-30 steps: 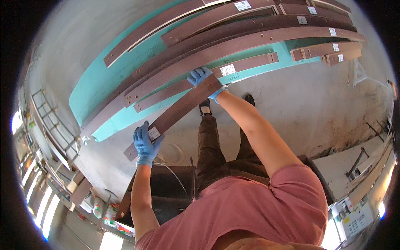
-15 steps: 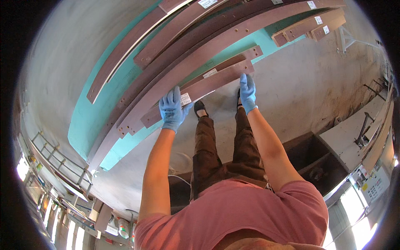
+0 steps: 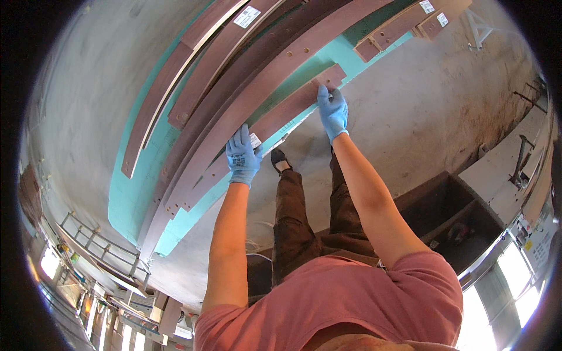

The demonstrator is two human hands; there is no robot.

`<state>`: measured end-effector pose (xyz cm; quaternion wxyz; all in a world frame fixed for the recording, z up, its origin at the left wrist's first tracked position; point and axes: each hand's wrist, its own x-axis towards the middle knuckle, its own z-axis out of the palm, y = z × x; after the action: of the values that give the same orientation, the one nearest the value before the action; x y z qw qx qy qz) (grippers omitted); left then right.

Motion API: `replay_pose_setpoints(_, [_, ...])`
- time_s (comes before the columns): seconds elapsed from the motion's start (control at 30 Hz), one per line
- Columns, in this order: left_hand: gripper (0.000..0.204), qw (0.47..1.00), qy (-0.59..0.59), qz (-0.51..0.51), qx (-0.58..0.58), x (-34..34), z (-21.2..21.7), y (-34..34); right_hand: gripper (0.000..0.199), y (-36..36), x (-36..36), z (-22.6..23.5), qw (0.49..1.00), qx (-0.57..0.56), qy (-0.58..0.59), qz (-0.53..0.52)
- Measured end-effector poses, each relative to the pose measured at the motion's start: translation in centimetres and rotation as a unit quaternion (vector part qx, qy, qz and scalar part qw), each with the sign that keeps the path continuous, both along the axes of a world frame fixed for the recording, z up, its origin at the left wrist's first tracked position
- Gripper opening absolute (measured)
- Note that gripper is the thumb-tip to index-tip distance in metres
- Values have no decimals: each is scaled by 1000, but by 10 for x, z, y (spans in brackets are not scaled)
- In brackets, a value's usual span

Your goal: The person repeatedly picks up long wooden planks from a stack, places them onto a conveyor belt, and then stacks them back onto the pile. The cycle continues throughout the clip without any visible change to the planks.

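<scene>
Brown wooden plank (image 3: 266, 126), a short flat board with small holes near its ends and a white label stuck on it, lies on the near edge of a turquoise mat (image 3: 132, 199) spread over the grey concrete floor (image 3: 421, 111). The left hand (image 3: 242, 157), in a blue glove, rests flat on the plank close to the label, fingers stretched forward and kept together, palm down. The right hand (image 3: 332, 111), gloved the same way, presses on the plank's far end, fingers loosely bunched over the edge of the board; whether the thumb curls under the board cannot be told.

Just beyond the plank, touching or nearly touching it along its length, lies a long brown board with round holes (image 3: 252, 99). Past that, several more long brown boards (image 3: 205, 76) lie side by side on the mat, some with white labels. Two short brown pieces (image 3: 410, 23) sit near the mat's upper right end.

Below the hands, the person's black shoe (image 3: 280, 159) stands on the concrete just beside the mat's edge, with brown trousers (image 3: 298, 222) and a pink shirt (image 3: 351, 304) nearer the camera. A dark open box (image 3: 453, 216) sits to the right, and a metal rack (image 3: 99, 245) stands to the lower left.
</scene>
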<state>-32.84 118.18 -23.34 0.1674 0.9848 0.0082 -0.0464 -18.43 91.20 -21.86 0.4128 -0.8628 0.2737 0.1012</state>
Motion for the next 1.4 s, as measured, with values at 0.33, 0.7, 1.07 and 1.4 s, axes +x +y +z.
replay_pose_setpoints(0.33, [80,999,-36,-12,2,31,-19,-32,52,-17,48,-12,996,-14,84,-14])
replay_pose_setpoints(0.7, [84,995,47,28,88,37,-14,-40,54,-25,53,-2,985,122,122,12])
replay_pose_setpoints(1.07, [107,961,198,112,156,17,98,-132,50,-291,-208,97,957,72,244,140])
replay_pose_setpoints(1.4, [101,970,243,-14,7,59,164,-412,41,-629,-274,172,960,-10,259,-109])
